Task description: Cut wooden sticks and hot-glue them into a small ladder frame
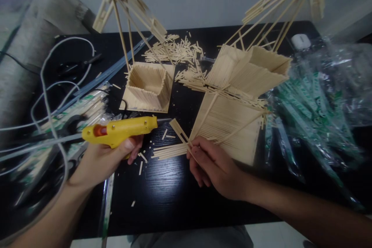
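Observation:
My left hand (129, 149) is wrapped round the handle of a yellow hot glue gun (132, 126), its nozzle pointing right. A clear glue stick (71, 138) sticks out of the gun's back. Just right of the nozzle, my right hand (209, 162) pinches a small flat piece made of joined wooden sticks (178, 130), with a slot between them. Its lower end is hidden by my fingers. Beneath and beside that hand lie several loose sticks (168, 151) and a flat panel of sticks (229, 139). Short cut bits (141, 167) are scattered on the black table between the hands.
A stick-built box on a base (149, 89) with a windmill-like top stands back left. A similar larger structure (247, 69) leans at the back right. Between them lies a pile of cut sticks (177, 50). Plastic wrappers (314, 104) cover the right side; a white cable (43, 73) loops at left.

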`<state>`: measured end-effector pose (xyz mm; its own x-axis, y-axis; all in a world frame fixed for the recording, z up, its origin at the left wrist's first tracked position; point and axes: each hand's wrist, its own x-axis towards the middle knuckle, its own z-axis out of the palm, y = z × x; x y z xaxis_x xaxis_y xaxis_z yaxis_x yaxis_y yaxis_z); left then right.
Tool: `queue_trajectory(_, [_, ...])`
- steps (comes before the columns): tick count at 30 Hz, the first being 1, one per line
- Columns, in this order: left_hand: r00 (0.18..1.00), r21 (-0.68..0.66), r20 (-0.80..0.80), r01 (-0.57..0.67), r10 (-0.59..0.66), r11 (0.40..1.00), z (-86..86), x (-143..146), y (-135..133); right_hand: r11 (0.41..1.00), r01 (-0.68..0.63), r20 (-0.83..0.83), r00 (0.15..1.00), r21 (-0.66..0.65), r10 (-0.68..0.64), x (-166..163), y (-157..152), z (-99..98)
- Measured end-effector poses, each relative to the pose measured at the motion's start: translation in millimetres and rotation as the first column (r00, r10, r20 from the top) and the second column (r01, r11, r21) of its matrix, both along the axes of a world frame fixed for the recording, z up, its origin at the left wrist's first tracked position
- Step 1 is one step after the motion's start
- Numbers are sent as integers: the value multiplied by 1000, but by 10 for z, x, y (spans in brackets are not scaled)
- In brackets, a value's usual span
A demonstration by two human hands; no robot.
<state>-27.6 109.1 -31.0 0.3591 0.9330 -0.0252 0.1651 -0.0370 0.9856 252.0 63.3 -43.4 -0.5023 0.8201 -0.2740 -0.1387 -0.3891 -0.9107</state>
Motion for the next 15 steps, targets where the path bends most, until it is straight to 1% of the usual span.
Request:
queue_trajectory(9, [999, 28, -36, 13, -12, 1000, 30, 16, 17, 1000, 12, 13, 1000, 8, -12, -6, 3, -15])
queue_trajectory(15, [998, -9, -63, -8, 7, 1000, 44, 7, 2, 1000, 8, 30, 1000, 14, -8, -6, 8, 8])
